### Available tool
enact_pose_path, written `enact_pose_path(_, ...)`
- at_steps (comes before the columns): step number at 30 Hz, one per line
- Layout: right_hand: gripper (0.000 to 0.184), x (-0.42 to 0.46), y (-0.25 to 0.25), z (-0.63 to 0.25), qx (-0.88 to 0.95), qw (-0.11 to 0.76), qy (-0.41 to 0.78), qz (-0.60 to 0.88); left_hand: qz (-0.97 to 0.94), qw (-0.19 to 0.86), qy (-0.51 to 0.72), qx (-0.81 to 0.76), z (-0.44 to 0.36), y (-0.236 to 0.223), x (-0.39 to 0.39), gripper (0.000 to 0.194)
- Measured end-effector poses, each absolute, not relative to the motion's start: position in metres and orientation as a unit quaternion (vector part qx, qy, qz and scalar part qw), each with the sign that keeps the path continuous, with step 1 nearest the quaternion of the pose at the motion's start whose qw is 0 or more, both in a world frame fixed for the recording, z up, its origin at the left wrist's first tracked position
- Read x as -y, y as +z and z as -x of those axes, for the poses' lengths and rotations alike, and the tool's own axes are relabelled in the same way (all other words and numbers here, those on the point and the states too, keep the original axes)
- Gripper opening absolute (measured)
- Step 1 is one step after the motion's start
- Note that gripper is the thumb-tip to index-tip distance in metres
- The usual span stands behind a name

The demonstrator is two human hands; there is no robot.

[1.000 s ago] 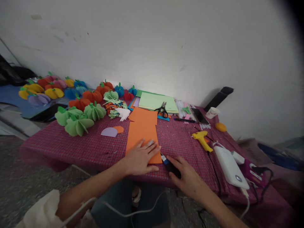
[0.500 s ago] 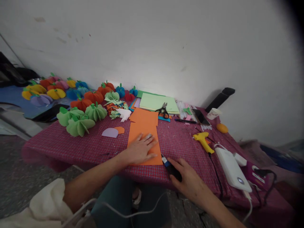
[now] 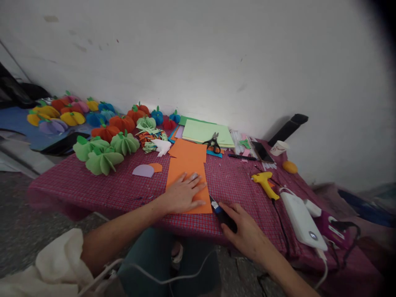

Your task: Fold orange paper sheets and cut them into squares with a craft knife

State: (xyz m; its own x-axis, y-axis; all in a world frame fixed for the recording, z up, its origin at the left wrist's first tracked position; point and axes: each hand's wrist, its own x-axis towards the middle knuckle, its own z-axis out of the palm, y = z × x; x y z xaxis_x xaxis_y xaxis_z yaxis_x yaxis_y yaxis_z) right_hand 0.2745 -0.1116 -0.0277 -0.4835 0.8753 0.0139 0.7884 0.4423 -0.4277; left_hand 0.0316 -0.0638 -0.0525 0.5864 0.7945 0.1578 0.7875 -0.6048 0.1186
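My left hand (image 3: pixel 182 194) lies flat with its fingers spread on a sheet of orange paper (image 3: pixel 185 167) near the table's front edge. More orange paper (image 3: pixel 193 149) sits at that sheet's far end. My right hand (image 3: pixel 243 229) is closed around a black and blue utility knife (image 3: pixel 223 217). The knife's blade points away from me, beside the sheet's right edge; whether it touches the paper I cannot tell. Black-handled scissors (image 3: pixel 213 143) rest beyond, on a stack of pale green paper (image 3: pixel 198 131). A lilac half-round piece (image 3: pixel 143 170) lies to the left.
Several colourful paper pumpkins (image 3: pixel 103 160) stand at the left, next to a heap of paper scraps (image 3: pixel 151 140). To the right are a yellow glue gun (image 3: pixel 265 183), a white power bank (image 3: pixel 303 220) with cables, a phone (image 3: pixel 262 152) and a paper cup (image 3: pixel 279 147).
The knife and my right hand have shifted very slightly, the blade tip sitting a little farther from me along the paper's right edge. My left hand stays flat on the sheet.
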Motion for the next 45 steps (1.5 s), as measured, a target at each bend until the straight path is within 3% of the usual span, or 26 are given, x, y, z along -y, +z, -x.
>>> enact_pose_path(38, 0.052, 0.099, -0.024, -0.267, 0.841, 0.131, 0.195, 0.487, -0.898, 0.046, 0.092, -0.427, -0.033, -0.044, 0.074, 0.070)
enact_pose_path(45, 0.054, 0.107, -0.021, -0.273, 0.834, 0.100, 0.189, 0.508, -0.894, 0.032, 0.114, -0.432, -0.040, -0.036, 0.052, 0.059)
